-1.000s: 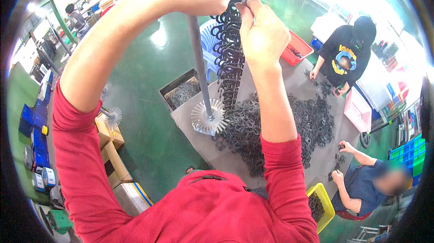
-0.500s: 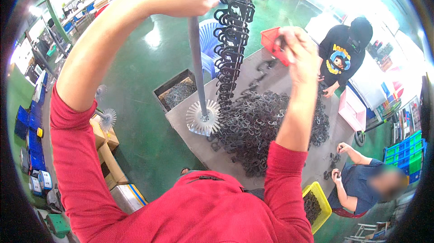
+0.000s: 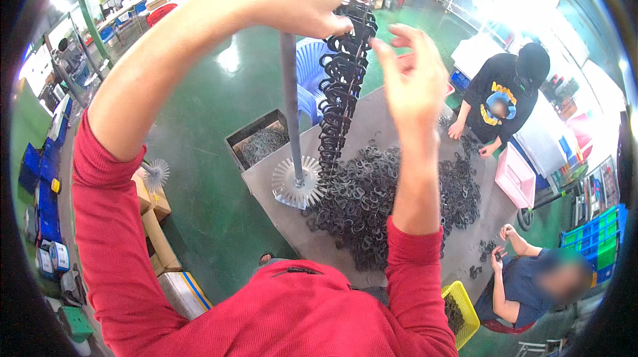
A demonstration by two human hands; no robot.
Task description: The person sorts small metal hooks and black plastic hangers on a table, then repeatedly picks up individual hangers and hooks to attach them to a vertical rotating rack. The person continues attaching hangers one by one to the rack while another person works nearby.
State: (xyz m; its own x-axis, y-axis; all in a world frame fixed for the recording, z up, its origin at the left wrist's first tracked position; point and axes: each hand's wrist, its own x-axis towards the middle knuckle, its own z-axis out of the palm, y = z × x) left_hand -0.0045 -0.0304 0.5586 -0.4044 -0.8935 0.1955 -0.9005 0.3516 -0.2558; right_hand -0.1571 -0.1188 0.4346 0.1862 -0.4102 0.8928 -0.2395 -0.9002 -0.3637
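Observation:
A long strand of black C-shaped clips [image 3: 342, 84] hangs down over the table, its lower end reaching the loose pile. My left hand [image 3: 319, 4] is raised high and closed around the top of this strand; its fingertips are partly hidden. To the right of the strand's upper part is my right hand [image 3: 413, 74], its fingers spread and nothing seen in them. Below it lies a big heap of loose black clips [image 3: 362, 211] on the grey table [image 3: 279, 214]. A grey upright pole [image 3: 290, 104] with a slotted metal disc [image 3: 298, 181] at its foot stands left of the strand.
Across the table, a person in black [image 3: 502, 94] handles clips; another in dark blue [image 3: 522, 280] sits at the right. A pink basket [image 3: 515, 177] and a yellow basket [image 3: 470, 320] stand by the table. Beyond its left edge are a metal bin [image 3: 232, 141] and a blue chair [image 3: 309, 68].
My right hand has come left, closer to the strand, and its fingers have spread; the dark bit in it no longer shows. Loose clips in mid-air beneath it are gone. My left hand stays at the strand's top.

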